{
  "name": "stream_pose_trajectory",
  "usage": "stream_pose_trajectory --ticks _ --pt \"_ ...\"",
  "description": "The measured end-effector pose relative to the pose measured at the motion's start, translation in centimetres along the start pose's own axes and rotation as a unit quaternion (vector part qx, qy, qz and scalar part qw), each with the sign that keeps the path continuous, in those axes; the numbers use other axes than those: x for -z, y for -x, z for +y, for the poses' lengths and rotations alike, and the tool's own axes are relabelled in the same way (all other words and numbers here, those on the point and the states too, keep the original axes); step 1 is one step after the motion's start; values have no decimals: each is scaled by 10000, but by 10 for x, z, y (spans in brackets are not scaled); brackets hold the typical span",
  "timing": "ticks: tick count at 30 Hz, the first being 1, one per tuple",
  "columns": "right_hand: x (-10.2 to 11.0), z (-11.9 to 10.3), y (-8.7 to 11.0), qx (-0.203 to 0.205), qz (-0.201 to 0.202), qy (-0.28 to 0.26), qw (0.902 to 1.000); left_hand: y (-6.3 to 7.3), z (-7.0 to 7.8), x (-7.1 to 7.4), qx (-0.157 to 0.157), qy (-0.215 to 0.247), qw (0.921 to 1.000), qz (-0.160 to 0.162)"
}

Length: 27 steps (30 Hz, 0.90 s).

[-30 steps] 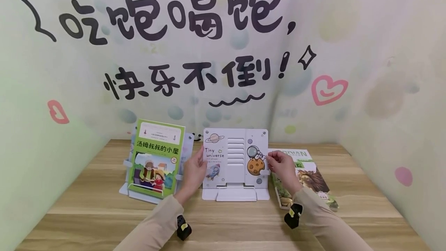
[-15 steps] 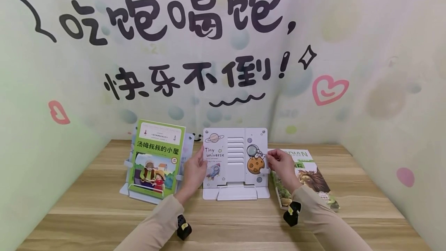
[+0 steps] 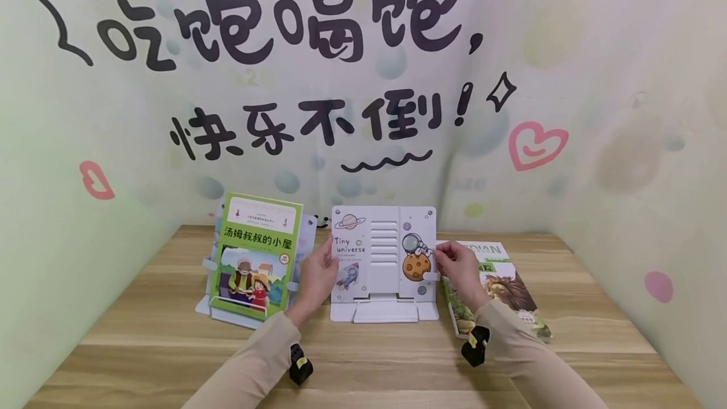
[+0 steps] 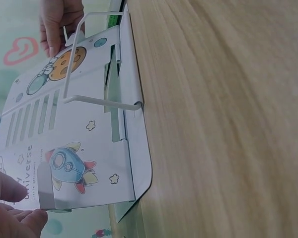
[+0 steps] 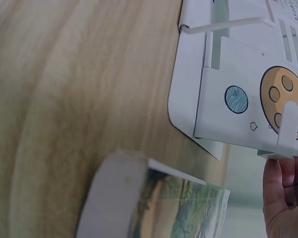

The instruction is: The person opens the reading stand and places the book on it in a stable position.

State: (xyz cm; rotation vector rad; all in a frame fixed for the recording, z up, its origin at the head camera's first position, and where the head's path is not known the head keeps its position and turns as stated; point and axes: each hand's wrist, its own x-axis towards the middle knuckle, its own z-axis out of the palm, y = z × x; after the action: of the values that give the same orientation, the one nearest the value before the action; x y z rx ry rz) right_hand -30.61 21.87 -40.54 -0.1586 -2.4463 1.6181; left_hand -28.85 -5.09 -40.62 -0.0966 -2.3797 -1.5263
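A white metal book stand (image 3: 386, 289) with "Tiny universe" cartoons stands upright on the table, its wire ledge folded forward at the bottom. My left hand (image 3: 318, 273) holds its left edge; in the left wrist view, the thumb (image 4: 10, 188) lies on the front beside a white side clip (image 4: 45, 186). At the opposite edge, my right hand (image 3: 462, 270) pinches the panel just above the other clip (image 3: 432, 276). Seen from the right wrist, the right hand's fingers (image 5: 274, 186) are at the edge near that clip (image 5: 288, 130). Part of the fingers of both hands is hidden behind the panel.
To the left, a green picture book (image 3: 255, 257) leans on a second stand (image 3: 307, 238). A thick book with a lion cover (image 3: 505, 289) lies flat at the right, partly under my right forearm. A printed curtain (image 3: 352, 194) hangs behind the wooden table (image 3: 369, 358).
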Motion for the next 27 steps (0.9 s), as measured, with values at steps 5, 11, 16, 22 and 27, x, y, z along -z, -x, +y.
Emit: stream_pose_trajectory --ticks 5,11,16,22,27 --pt "0 -1 1 31 18 -44 10000 -1 -1 1 -11 70 10000 -21" --pt "1 -1 2 -21 -11 -36 10000 -1 -1 1 52 174 9996 -195" --pt "11 6 6 65 -170 39 9998 10 5 0 -246 6 9987 -442" --pt "63 35 14 785 89 1561 9846 47 25 -26 -1373 605 9833 -1031" --pt "111 60 21 934 330 2628 9597 79 41 -61 -363 1864 9533 -2347"
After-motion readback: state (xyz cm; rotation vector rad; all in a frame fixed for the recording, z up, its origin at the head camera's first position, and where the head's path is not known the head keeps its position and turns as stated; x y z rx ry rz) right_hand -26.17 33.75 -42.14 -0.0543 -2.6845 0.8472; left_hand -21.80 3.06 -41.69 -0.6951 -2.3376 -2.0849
